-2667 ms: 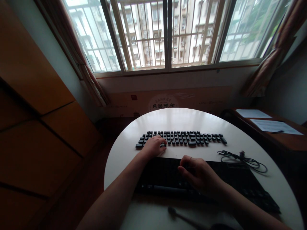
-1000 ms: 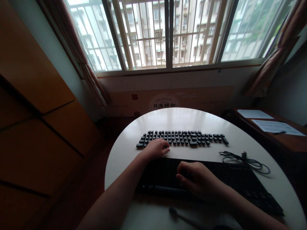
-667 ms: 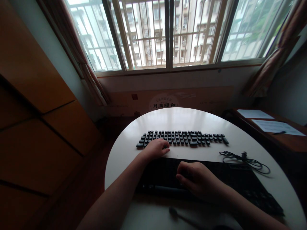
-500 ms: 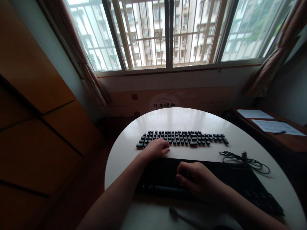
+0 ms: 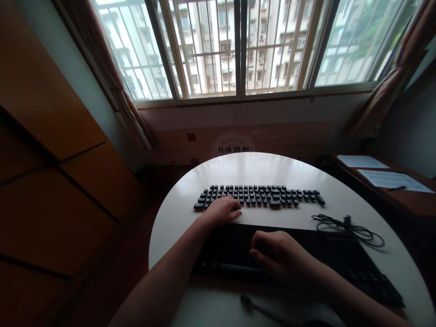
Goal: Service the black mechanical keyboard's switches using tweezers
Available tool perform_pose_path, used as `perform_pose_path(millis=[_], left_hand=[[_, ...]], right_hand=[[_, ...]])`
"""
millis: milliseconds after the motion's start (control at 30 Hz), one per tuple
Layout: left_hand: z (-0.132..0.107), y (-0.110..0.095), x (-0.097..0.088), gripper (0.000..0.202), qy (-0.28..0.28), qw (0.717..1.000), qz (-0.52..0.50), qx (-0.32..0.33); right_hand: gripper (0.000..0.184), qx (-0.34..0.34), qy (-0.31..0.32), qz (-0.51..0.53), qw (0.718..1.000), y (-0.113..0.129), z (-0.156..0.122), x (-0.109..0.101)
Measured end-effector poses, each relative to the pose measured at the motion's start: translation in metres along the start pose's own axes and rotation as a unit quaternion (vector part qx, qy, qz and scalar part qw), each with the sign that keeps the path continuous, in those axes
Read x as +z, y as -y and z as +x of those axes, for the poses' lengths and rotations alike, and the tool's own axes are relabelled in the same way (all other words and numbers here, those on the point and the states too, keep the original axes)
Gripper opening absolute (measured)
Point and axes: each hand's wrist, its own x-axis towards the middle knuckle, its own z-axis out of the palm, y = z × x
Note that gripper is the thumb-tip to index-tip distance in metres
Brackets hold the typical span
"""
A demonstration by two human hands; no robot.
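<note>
Loose black keycaps (image 5: 252, 196) lie in rows on the white round table (image 5: 252, 168). My left hand (image 5: 221, 211) rests on the table at the near side of these rows, its fingers curled down and pressed together; what they hold, if anything, is hidden. Closer to me lies a black keyboard (image 5: 225, 243), most of its surface too dark to make out, with keys visible at its right end. Above its middle, my right hand (image 5: 274, 252) is closed like a fist, and something dark inside it cannot be made out.
A coiled black cable (image 5: 349, 227) sits right of the keyboard. Near the front, a dark tool with a rounded head (image 5: 245, 299) and thin handle lies blurred. Paper sheets (image 5: 395, 180) are on a brown side table at right. Wooden cabinets (image 5: 85, 195) stand at left.
</note>
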Motion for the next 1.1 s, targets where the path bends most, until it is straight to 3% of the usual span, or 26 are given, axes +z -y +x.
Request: perform_pose_path(millis=[1100], left_hand=[[-0.0027,-0.0025,-0.0025,0.028,0.017,1.0,-0.008,-0.015]], right_hand=[[0.008,-0.013,0.043,-0.017,0.999,-0.0011,-0.0018,0.0011]])
